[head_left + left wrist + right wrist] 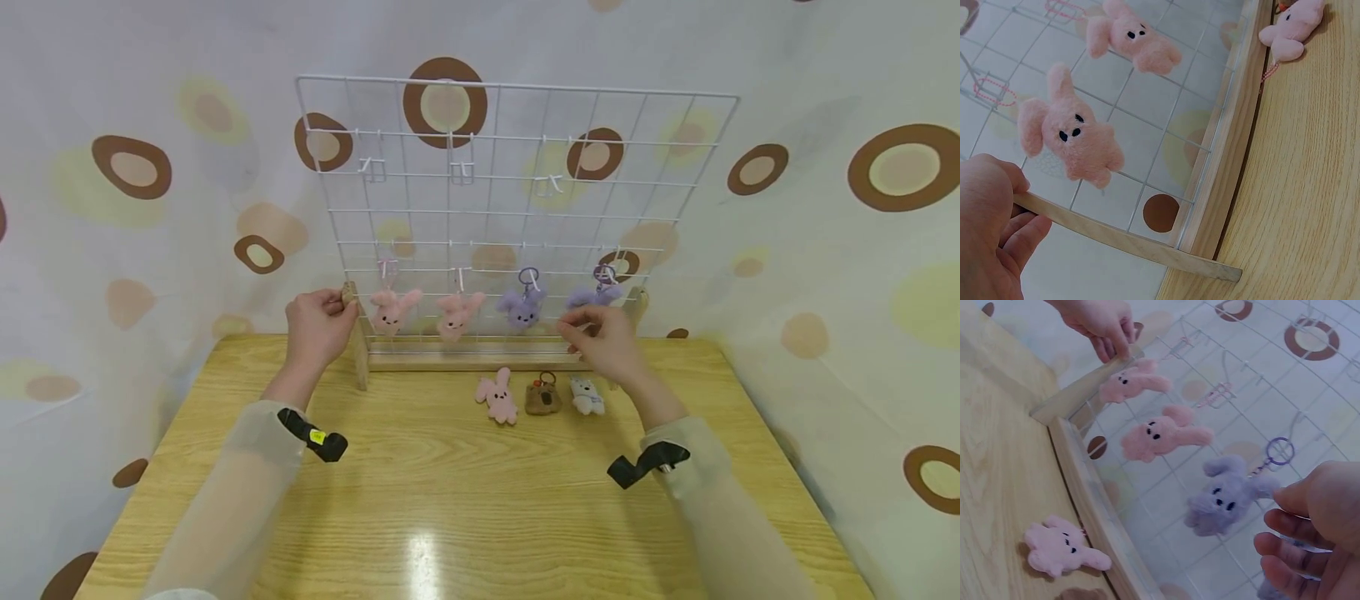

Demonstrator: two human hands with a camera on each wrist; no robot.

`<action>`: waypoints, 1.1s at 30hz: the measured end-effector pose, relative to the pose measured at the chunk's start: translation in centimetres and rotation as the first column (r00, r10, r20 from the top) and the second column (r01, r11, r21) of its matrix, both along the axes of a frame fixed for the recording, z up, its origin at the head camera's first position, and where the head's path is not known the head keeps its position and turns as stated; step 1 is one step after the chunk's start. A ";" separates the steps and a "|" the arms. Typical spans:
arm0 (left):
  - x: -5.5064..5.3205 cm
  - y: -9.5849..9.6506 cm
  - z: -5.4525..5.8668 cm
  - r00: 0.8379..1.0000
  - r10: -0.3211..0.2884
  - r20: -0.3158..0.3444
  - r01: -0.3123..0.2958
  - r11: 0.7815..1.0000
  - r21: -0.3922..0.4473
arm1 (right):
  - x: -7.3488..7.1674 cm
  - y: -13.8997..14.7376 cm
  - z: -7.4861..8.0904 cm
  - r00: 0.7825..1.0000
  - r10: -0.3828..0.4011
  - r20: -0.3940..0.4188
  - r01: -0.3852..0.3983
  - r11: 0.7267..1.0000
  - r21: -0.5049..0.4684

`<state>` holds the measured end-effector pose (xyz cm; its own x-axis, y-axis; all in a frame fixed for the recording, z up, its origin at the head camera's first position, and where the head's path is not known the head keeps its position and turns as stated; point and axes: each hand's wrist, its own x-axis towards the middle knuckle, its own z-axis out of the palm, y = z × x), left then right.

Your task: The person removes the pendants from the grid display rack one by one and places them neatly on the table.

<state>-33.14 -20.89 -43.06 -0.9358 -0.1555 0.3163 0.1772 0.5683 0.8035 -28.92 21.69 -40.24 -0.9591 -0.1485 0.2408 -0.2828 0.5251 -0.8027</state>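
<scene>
My left hand (318, 329) grips the top of the wooden side post (1116, 240) of a white wire grid rack (517, 87), thumb on one side and fingers on the other. On the rack's lower hooks hang two pink plush rabbit keychains (390, 314) and two purple plush rabbit keychains (522, 310). My right hand (607, 342) is in front of the rightmost purple rabbit (592, 296), partly covering it. Its fingers are loosely bent with nothing held between them. In the right wrist view the thumb overlaps a purple rabbit's ear; contact cannot be told.
On the wooden table (450, 475), before the rack's base bar (465, 361), lie a pink plush rabbit (498, 400), a brown plush animal keychain (542, 398) and a white plush bear (587, 397). Several white hooks (462, 172) stick out higher on the grid. Patterned cloth (825, 275) hangs behind.
</scene>
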 end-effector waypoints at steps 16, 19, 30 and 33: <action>0.1 0.0 0.1 1.000 -0.011 -0.013 0.011 1.000 0.002 | -1.1 3.8 3.6 0.964 -0.262 -0.053 0.252 0.957 -0.143; 0.1 0.0 0.2 1.000 -0.017 -0.010 0.017 1.000 0.001 | -1.6 4.2 3.7 0.970 -0.240 -0.043 0.233 0.965 -0.122; 0.0 -0.1 0.1 1.000 -0.017 -0.011 0.017 1.000 0.003 | -2.7 4.5 3.9 0.983 -0.184 -0.005 0.183 0.979 -0.092; 0.0 -0.1 0.1 1.000 -0.017 -0.015 0.017 1.000 -0.001 | -2.6 4.6 4.0 0.982 -0.187 0.001 0.186 0.978 -0.099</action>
